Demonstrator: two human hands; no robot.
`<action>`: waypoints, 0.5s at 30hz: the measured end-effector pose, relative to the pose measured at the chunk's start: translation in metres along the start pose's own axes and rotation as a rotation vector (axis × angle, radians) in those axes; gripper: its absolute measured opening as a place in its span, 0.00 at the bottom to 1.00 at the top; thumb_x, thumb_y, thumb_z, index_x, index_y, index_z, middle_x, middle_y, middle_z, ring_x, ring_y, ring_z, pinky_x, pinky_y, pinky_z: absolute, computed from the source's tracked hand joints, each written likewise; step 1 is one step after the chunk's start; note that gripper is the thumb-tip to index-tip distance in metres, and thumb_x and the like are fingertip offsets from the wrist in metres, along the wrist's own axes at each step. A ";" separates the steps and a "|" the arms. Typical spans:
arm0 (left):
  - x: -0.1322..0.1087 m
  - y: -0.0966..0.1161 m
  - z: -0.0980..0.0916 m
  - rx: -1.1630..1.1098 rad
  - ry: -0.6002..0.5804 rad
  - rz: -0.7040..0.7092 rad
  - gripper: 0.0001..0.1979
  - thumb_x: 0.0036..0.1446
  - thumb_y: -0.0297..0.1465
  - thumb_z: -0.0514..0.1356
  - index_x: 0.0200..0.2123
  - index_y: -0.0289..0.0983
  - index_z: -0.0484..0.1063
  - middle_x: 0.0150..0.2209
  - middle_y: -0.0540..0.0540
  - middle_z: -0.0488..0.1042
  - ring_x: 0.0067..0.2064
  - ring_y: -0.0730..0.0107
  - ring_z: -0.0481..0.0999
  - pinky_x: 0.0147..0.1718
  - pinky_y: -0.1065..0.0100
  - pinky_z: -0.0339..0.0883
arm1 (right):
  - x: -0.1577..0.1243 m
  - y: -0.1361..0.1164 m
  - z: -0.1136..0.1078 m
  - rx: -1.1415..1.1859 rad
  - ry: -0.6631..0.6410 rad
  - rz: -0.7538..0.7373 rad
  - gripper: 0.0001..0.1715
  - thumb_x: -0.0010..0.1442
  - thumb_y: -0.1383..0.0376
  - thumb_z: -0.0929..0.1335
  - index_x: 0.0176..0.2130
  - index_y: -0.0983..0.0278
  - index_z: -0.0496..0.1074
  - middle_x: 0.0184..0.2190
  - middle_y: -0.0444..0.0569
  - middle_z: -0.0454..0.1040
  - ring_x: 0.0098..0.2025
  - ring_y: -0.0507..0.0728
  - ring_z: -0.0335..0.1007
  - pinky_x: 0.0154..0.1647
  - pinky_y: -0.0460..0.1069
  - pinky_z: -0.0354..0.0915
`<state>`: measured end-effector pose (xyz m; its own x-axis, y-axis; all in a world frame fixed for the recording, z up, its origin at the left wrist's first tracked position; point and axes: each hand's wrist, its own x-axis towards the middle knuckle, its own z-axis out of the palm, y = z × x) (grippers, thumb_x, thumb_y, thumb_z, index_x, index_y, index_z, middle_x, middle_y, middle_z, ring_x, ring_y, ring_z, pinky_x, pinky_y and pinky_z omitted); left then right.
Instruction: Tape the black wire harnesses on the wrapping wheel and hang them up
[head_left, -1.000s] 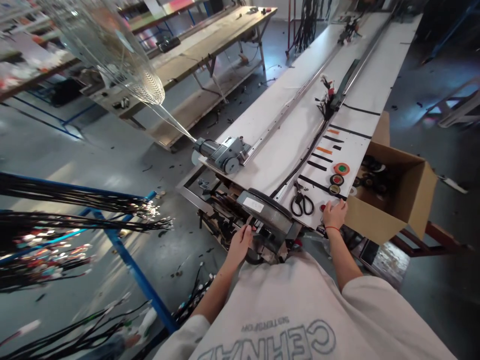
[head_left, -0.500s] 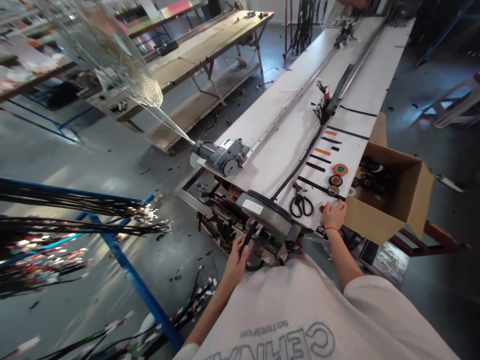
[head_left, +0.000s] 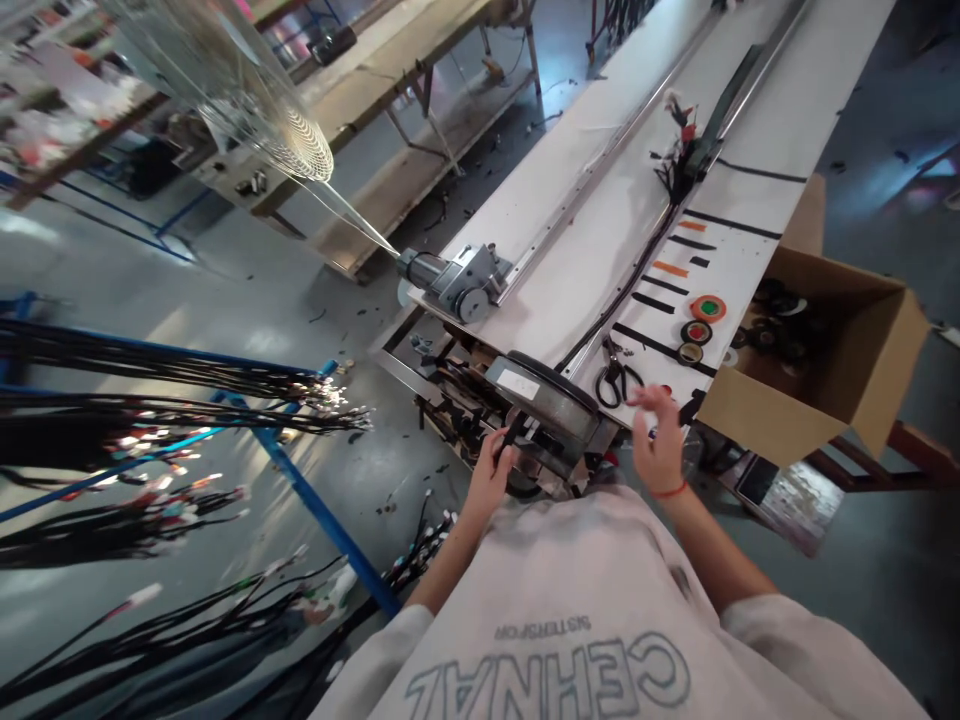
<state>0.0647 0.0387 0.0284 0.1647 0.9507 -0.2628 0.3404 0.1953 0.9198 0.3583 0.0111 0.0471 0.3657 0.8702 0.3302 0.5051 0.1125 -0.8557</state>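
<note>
My left hand (head_left: 491, 472) is closed around a black strip (head_left: 514, 430) below the round, drum-like machine part (head_left: 551, 400) at the table's near end. Whether the strip is tape or a handle, I cannot tell. Over the near right corner of the white table (head_left: 577, 235), my right hand (head_left: 658, 445) is raised with its fingers apart, slightly blurred and holding nothing. Just left of its fingertips lie black-handled scissors (head_left: 619, 380). A black cable bundle (head_left: 637, 268) runs from the drum up the table to a cluster of connectors (head_left: 679, 150).
Tape rolls (head_left: 707, 308) and short black and orange strips (head_left: 671, 268) lie along the table's right side. A cardboard box (head_left: 787, 415) holding black rolls stands at the right. A motor unit (head_left: 457, 280) sits on the left corner. Cables hang on a blue rack (head_left: 322, 515).
My right hand has lifted from the table edge by the tape rolls and moved left toward the scissors, fingers spreading. My left hand keeps its hold. The camera view has shifted.
</note>
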 end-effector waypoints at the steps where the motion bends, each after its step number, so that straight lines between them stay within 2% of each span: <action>1: 0.002 0.003 -0.002 -0.002 -0.002 -0.001 0.29 0.62 0.52 0.53 0.57 0.38 0.60 0.39 0.45 0.71 0.35 0.69 0.72 0.41 0.61 0.72 | -0.014 -0.021 0.011 0.137 -0.157 -0.030 0.26 0.67 0.64 0.60 0.63 0.60 0.55 0.47 0.54 0.75 0.44 0.58 0.75 0.50 0.58 0.70; 2: 0.003 0.007 -0.004 -0.001 -0.005 -0.005 0.29 0.62 0.52 0.53 0.56 0.38 0.60 0.40 0.45 0.71 0.35 0.69 0.72 0.40 0.62 0.72 | -0.026 -0.038 0.024 0.245 -0.316 -0.060 0.27 0.67 0.66 0.59 0.63 0.58 0.54 0.45 0.52 0.76 0.43 0.57 0.76 0.47 0.56 0.72; 3: 0.005 0.011 -0.007 0.004 -0.010 -0.008 0.28 0.62 0.52 0.53 0.56 0.38 0.60 0.40 0.45 0.71 0.35 0.69 0.72 0.40 0.63 0.72 | -0.036 -0.051 0.040 0.296 -0.434 -0.089 0.27 0.66 0.67 0.60 0.63 0.58 0.55 0.47 0.52 0.76 0.45 0.58 0.76 0.48 0.56 0.73; 4: 0.005 0.014 -0.010 0.011 -0.018 -0.010 0.28 0.62 0.51 0.52 0.56 0.39 0.60 0.40 0.46 0.71 0.35 0.69 0.72 0.40 0.64 0.72 | -0.043 -0.059 0.057 0.287 -0.501 -0.102 0.28 0.64 0.68 0.62 0.62 0.59 0.57 0.50 0.54 0.75 0.50 0.60 0.74 0.50 0.57 0.72; 7: 0.007 0.021 -0.017 0.044 -0.046 0.002 0.26 0.64 0.49 0.52 0.57 0.38 0.59 0.38 0.47 0.70 0.36 0.69 0.71 0.40 0.65 0.71 | -0.045 -0.060 0.106 0.070 -0.513 -0.025 0.27 0.59 0.69 0.65 0.58 0.64 0.64 0.55 0.59 0.71 0.57 0.66 0.68 0.58 0.61 0.66; 10: 0.010 0.023 -0.021 0.092 -0.052 0.036 0.25 0.65 0.47 0.51 0.58 0.38 0.60 0.36 0.48 0.69 0.34 0.70 0.70 0.40 0.65 0.69 | -0.029 -0.046 0.140 -0.109 -0.548 0.115 0.22 0.59 0.70 0.65 0.54 0.67 0.68 0.49 0.60 0.74 0.52 0.66 0.71 0.56 0.61 0.67; 13: 0.013 0.025 -0.025 0.123 -0.059 0.091 0.23 0.66 0.45 0.51 0.58 0.37 0.61 0.32 0.50 0.67 0.32 0.71 0.68 0.38 0.67 0.66 | -0.016 -0.036 0.155 -0.166 -0.639 0.196 0.12 0.60 0.71 0.65 0.44 0.65 0.71 0.42 0.57 0.76 0.45 0.63 0.73 0.52 0.59 0.68; 15: 0.014 0.027 -0.026 0.116 -0.080 0.128 0.22 0.67 0.43 0.50 0.58 0.36 0.61 0.31 0.50 0.66 0.31 0.72 0.66 0.36 0.69 0.65 | -0.012 -0.032 0.156 -0.140 -0.651 0.183 0.09 0.60 0.71 0.65 0.40 0.63 0.72 0.38 0.54 0.76 0.43 0.61 0.74 0.50 0.57 0.68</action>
<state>0.0523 0.0637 0.0574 0.2847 0.9429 -0.1728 0.4156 0.0411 0.9086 0.2163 0.0716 0.0082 -0.0670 0.9850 -0.1590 0.5921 -0.0890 -0.8009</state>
